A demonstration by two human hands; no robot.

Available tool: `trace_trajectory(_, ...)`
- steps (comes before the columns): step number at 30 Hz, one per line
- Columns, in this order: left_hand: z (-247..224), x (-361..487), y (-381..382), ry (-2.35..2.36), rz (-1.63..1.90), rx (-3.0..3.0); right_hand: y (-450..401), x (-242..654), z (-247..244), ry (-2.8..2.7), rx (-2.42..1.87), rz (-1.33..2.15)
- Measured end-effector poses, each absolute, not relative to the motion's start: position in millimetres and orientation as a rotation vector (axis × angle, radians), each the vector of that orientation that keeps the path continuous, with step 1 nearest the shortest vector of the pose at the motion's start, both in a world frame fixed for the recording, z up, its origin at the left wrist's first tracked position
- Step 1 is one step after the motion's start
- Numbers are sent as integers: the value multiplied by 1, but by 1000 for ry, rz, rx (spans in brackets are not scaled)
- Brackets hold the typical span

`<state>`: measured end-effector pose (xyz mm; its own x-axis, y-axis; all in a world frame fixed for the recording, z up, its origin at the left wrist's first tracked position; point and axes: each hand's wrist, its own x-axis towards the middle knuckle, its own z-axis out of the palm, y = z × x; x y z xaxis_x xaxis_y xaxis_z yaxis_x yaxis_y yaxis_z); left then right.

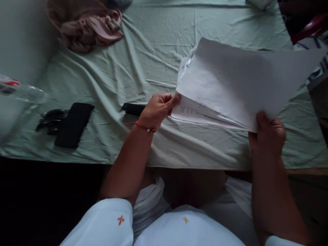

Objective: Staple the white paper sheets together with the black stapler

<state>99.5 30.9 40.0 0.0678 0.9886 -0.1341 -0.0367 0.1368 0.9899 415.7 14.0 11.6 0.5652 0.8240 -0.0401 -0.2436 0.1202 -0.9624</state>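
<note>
A stack of paper sheets (230, 75) is held up over the green cloth, its top sheet blank and fanned away from the ones beneath. Printed lines show on a lower sheet near its left end. My left hand (160, 107) pinches the left corner of the sheets between thumb and fingers; a red string bracelet circles that wrist. At the near right edge, my right hand (269, 131) grips the stack with the thumb on top. Partly behind my left hand lies a black elongated object (133, 109), whose kind I cannot make out.
A wrinkled green cloth (107, 78) covers the table. On the left lie a black phone (74, 125), a dark bundle (52, 121) and a clear plastic bottle (30, 94). Crumpled pink fabric (89, 27) sits at the back left. A red object (311, 27) stands at the far right.
</note>
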Motion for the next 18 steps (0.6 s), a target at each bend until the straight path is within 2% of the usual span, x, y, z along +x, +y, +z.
trace_trajectory(18,42,98,30,1197,1000,1045,16,418,11,-555,-1204,823)
